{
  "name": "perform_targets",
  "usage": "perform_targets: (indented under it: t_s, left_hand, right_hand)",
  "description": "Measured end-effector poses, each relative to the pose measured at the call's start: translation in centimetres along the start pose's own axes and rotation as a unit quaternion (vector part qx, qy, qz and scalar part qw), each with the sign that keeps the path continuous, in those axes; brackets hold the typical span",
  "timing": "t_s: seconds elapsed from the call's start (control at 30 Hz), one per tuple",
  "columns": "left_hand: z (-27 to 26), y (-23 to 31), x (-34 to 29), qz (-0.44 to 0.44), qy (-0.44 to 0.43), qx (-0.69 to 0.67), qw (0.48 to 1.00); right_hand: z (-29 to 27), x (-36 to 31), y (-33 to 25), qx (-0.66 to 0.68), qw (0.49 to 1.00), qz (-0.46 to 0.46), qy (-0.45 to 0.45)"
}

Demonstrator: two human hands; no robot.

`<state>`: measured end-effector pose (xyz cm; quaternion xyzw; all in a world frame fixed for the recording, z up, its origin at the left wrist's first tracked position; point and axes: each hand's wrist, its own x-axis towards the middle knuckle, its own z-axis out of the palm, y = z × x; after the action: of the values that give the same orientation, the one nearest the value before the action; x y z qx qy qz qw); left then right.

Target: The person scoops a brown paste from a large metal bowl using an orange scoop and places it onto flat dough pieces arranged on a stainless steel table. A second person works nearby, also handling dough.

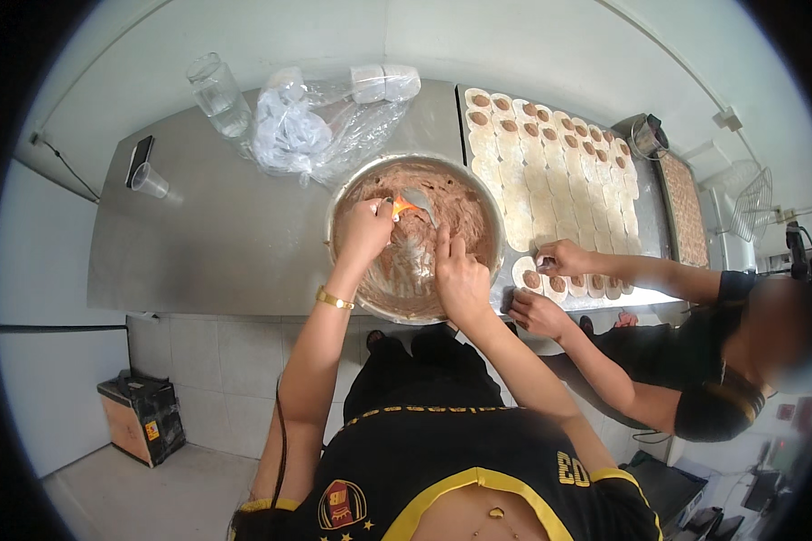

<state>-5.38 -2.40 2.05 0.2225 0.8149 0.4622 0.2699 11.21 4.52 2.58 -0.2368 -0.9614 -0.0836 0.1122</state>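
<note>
Spoon point(417, 200) gripped in our left hand point(365, 230) over the bowl point(347, 194); right hand point(460, 279), fingers loosely together, dips beside it. Filling could smear past the rim onto the tabletop point(226, 234).

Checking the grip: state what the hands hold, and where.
Left hand holds a metal spoon with orange handle by that handle, over the round metal bowl. Right hand holds nothing visible.
</note>
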Motion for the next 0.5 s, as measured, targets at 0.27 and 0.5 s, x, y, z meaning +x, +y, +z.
perform_targets:
  t_s: [0.27,0.5]
  left_hand:
    - [0.2,-0.9,-1.1,0.092,0.08,0.072,0.99]
    - [-0.4,-1.7,-1.0,0.036,0.024,-0.064,0.997]
  right_hand:
    - [-1.7,0.6,-0.9,0.017,0.999,-0.02,0.019]
    - [-1.3,0.5,-0.6,0.033,0.999,-0.005,-0.009]
